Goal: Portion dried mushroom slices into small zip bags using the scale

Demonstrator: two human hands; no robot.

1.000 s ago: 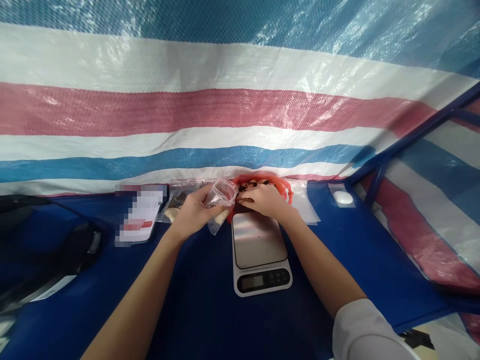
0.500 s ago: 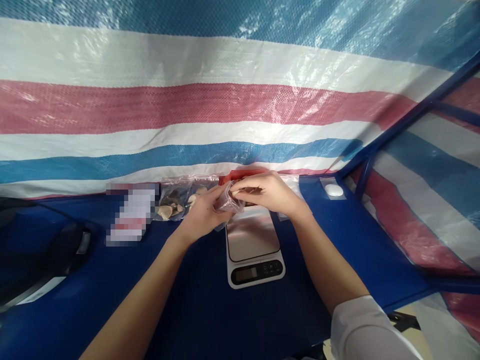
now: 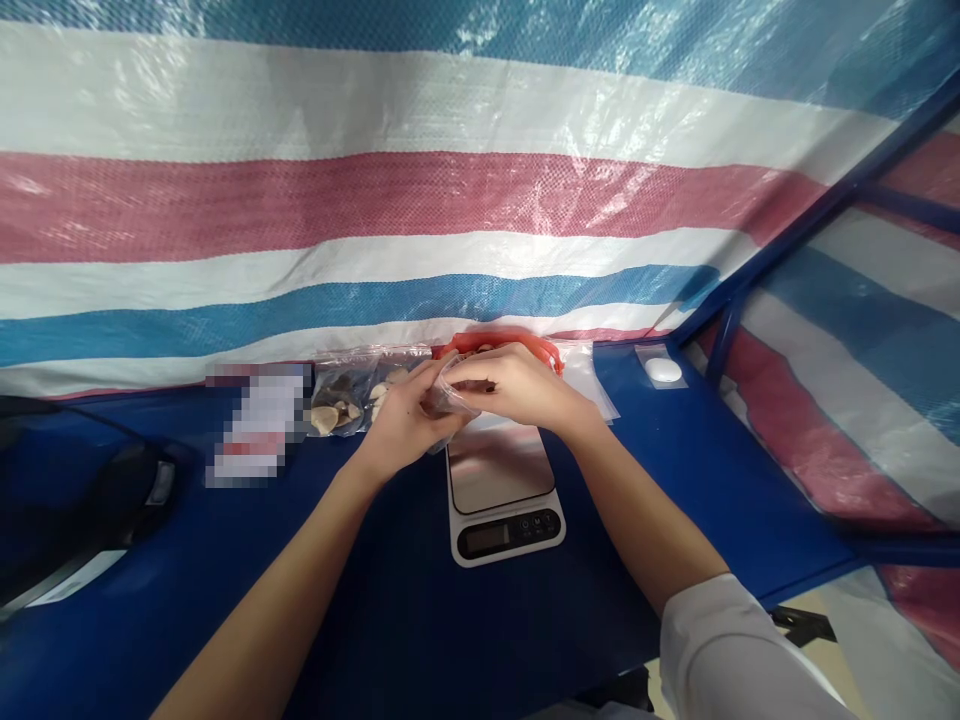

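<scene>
My left hand (image 3: pixel 405 418) is closed around a small clear plastic bag (image 3: pixel 455 392), its mouth turned toward the right. My right hand (image 3: pixel 517 385) reaches into that mouth with its fingers drawn together; the bag's film and the fingers hide whatever is at the tips. Both hands are above the far end of a white kitchen scale (image 3: pixel 502 475), whose metal plate shows nothing on its visible part. Behind my right hand lies an open red bag (image 3: pixel 546 350) with brownish pieces inside.
Left of my hands lies a clear zip bag (image 3: pixel 337 408) of dried slices, then a blurred-out packet (image 3: pixel 259 425). White plastic bags (image 3: pixel 589 378) and a small bag with a white disc (image 3: pixel 663 371) are to the right. A black device (image 3: pixel 112 520) occupies the table's left side.
My right fingers, which held a pale piece at the bag's mouth, have moved left and deeper into the bag. More of the red bag shows. The whole view has shifted slightly.
</scene>
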